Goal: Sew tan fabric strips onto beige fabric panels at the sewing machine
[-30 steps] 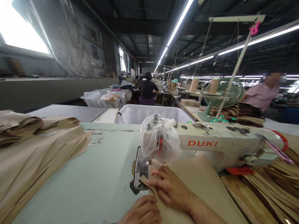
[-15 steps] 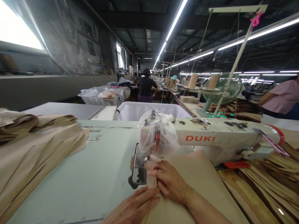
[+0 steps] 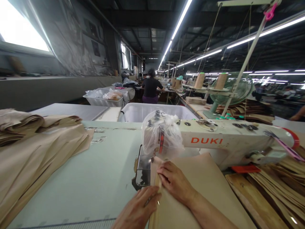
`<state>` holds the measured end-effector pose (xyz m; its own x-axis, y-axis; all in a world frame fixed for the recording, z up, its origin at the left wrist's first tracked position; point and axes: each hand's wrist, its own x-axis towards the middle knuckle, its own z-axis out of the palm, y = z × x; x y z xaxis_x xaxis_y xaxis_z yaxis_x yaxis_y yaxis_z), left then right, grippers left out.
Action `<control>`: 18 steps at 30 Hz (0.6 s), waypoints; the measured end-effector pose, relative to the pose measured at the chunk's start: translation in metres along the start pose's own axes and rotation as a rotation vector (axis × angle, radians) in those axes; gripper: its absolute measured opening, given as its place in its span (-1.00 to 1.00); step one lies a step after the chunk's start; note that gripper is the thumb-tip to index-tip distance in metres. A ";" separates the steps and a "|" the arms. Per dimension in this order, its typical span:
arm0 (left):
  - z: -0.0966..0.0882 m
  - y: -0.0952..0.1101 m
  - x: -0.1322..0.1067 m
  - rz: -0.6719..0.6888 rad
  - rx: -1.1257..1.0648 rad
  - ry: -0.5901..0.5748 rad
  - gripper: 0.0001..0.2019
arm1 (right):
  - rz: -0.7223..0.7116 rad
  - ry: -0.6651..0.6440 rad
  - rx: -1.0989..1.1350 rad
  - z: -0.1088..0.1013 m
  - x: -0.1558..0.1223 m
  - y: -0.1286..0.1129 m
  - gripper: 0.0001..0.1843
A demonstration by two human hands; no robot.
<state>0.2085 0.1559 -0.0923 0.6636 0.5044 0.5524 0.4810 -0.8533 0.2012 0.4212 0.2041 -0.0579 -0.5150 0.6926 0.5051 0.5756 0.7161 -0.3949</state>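
Observation:
A tan sheet [image 3: 196, 171], fabric or paper, lies under the head of a white sewing machine [image 3: 228, 135] marked DUKI. A narrow folded strip [image 3: 155, 198] runs along its left edge toward the needle area. My left hand [image 3: 139, 206] pinches this edge close to me, thumb and fingers closed on it. Just beyond, my right hand [image 3: 177, 184] rests on the sheet, its fingers curled in and gripping by the strip. The metal plate [image 3: 144, 170] is partly covered by the sheet. A clear plastic bag [image 3: 164, 132] wraps the machine head, and the needle is hard to make out.
Stacked tan pieces [image 3: 52, 149] lie on the left of the pale green table [image 3: 109, 178]. More strips [image 3: 274, 190] and a wooden board [image 3: 252, 197] are at right. Behind the machine stands a white bin [image 3: 157, 111]. A person [image 3: 151, 87] sits farther back.
My left hand has gone from lying nearly flat to pinching the sheet's edge. My right fingers have drawn in closer together. The person in pink at the right has mostly left the view.

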 end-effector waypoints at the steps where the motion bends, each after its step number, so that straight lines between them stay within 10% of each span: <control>1: 0.001 0.001 0.000 -0.001 0.017 0.002 -0.61 | -0.003 -0.005 0.005 0.000 0.000 0.001 -0.77; 18: -0.024 0.018 0.009 -0.076 0.225 -0.062 -0.62 | -0.040 -0.046 -0.036 0.000 0.001 0.001 -0.71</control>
<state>0.2095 0.1416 -0.0642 0.6513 0.5791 0.4903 0.6417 -0.7653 0.0515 0.4211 0.2058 -0.0579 -0.5664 0.6675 0.4834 0.5759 0.7401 -0.3472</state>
